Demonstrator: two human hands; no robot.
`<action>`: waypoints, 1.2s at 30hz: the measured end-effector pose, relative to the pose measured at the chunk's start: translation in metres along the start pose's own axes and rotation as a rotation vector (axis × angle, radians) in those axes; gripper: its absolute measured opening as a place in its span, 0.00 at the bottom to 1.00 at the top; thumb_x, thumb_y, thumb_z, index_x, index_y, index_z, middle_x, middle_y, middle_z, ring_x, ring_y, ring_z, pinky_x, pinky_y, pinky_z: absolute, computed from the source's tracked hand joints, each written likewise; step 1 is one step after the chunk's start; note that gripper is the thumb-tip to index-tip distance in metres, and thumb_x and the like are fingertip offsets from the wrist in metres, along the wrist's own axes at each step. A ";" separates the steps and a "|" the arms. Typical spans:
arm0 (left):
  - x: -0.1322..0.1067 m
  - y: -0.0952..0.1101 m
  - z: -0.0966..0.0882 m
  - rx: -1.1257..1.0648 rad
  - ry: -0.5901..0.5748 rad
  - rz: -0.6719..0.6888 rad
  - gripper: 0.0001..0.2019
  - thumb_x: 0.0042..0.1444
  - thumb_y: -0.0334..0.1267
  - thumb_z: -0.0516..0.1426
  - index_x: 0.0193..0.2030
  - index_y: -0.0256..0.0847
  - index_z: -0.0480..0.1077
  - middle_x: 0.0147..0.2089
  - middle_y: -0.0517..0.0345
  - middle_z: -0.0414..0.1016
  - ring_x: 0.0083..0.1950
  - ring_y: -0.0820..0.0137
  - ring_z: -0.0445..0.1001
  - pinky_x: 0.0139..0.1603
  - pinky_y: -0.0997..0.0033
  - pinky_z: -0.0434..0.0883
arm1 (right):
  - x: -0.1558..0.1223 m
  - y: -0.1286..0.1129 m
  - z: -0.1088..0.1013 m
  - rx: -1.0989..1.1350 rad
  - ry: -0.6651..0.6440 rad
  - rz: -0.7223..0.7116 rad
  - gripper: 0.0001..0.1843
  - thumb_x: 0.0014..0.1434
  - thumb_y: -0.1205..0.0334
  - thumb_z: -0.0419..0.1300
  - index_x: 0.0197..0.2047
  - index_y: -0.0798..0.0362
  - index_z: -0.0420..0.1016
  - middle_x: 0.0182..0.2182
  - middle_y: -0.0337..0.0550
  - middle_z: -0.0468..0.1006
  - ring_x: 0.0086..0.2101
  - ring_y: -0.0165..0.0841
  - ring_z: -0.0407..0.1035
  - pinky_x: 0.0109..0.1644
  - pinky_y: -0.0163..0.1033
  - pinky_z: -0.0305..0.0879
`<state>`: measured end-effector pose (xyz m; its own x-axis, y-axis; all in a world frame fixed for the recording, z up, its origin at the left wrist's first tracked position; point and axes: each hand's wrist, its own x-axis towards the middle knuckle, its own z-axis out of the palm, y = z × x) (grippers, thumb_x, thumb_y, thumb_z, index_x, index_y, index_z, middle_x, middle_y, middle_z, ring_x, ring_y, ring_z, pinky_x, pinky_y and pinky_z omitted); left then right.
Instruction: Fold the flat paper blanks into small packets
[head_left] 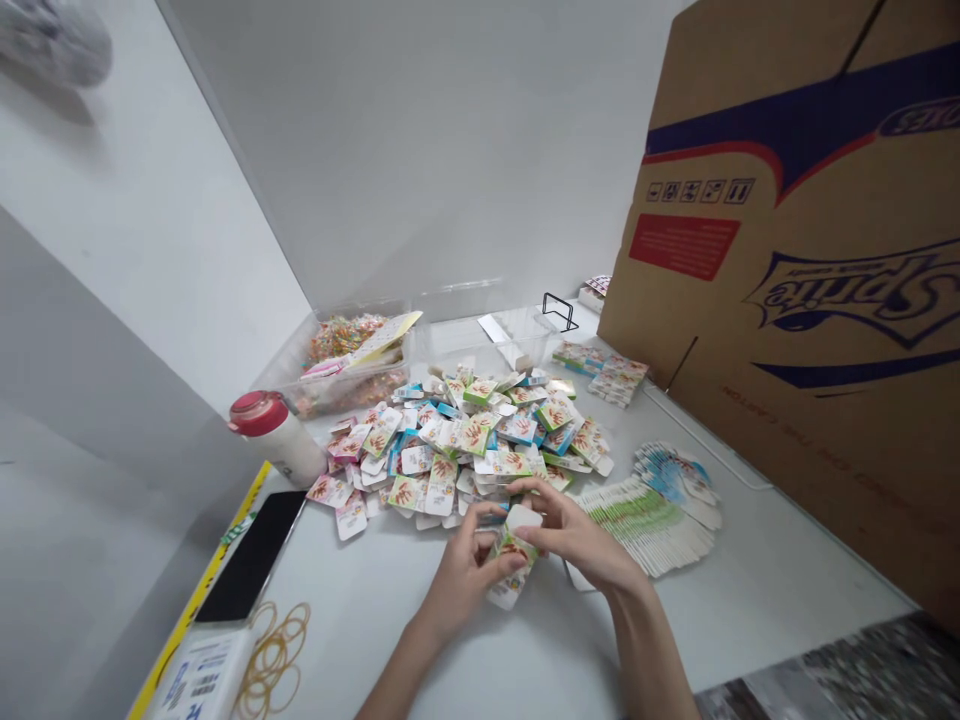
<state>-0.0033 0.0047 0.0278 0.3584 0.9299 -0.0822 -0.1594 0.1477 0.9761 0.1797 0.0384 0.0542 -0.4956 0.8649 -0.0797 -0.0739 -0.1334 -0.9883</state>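
Hands together: left hand (465, 590) and right hand (577, 540) pinch a green-and-white card packet (514, 560) at 6 o'clock of heaped packets (457, 450), with stacked packets (645, 525) at 3 o'clock, rubber bands (274, 660) at 8 o'clock.

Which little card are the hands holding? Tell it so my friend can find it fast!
Start at the big Sprite cardboard box on the right, then look left to the messy pile of little cards on the white table. At the pile's near edge, one card sits between the left hand and right hand, the only one lifted up.
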 end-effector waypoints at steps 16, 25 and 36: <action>-0.002 -0.008 -0.001 0.183 0.047 0.177 0.15 0.58 0.43 0.59 0.47 0.38 0.64 0.35 0.56 0.74 0.35 0.71 0.72 0.35 0.75 0.64 | 0.004 -0.002 0.004 -0.022 0.062 -0.048 0.18 0.52 0.50 0.67 0.31 0.59 0.73 0.27 0.42 0.71 0.29 0.28 0.63 0.33 0.33 0.58; -0.003 -0.007 0.005 -0.014 0.068 0.133 0.25 0.59 0.44 0.59 0.53 0.42 0.48 0.35 0.56 0.75 0.31 0.74 0.71 0.33 0.76 0.64 | -0.003 -0.012 0.009 -0.165 0.061 -0.146 0.16 0.57 0.53 0.63 0.28 0.59 0.74 0.28 0.44 0.72 0.31 0.29 0.65 0.35 0.33 0.59; -0.003 -0.011 0.001 0.113 0.117 0.143 0.18 0.59 0.48 0.58 0.46 0.41 0.56 0.30 0.62 0.70 0.28 0.76 0.67 0.29 0.79 0.61 | -0.016 -0.022 -0.001 -0.394 -0.099 -0.115 0.16 0.61 0.49 0.59 0.47 0.45 0.80 0.37 0.44 0.73 0.38 0.32 0.66 0.42 0.36 0.61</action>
<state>-0.0019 0.0005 0.0173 0.2295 0.9724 0.0421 -0.0943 -0.0209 0.9953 0.1901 0.0282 0.0772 -0.5858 0.8100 0.0277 0.1934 0.1728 -0.9658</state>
